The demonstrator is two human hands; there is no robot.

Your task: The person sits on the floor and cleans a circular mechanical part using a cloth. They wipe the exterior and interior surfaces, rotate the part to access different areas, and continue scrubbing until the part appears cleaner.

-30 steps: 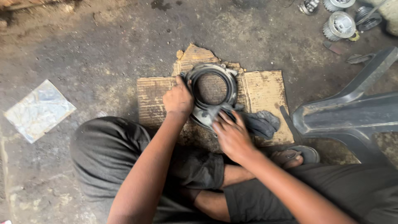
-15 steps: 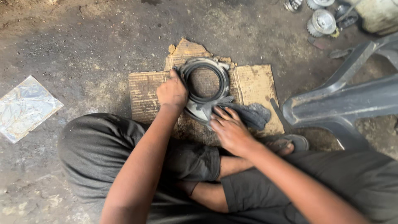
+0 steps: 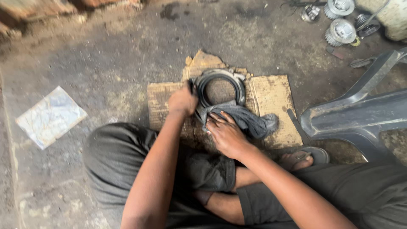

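Note:
A round metal ring housing with a dark inner seal (image 3: 220, 85) lies on a torn piece of cardboard (image 3: 271, 97) on the dirty floor. My left hand (image 3: 183, 101) grips the housing's left edge. My right hand (image 3: 227, 135) presses a dark grey rag (image 3: 250, 121) against the housing's near rim. The rag covers the near part of the ring and trails off to the right on the cardboard. I sit cross-legged in dark trousers just behind the cardboard.
A large dark metal part (image 3: 360, 110) lies on the floor at right. Toothed metal gears (image 3: 339, 29) and small parts sit at the top right. A crumpled shiny sheet (image 3: 51, 116) lies at left. A sandalled foot (image 3: 303, 159) rests near the cardboard's right corner.
My right hand has drawn the rag over the near rim of the housing, covering more of it. My left hand keeps its hold on the left edge. The camera view shifted slightly.

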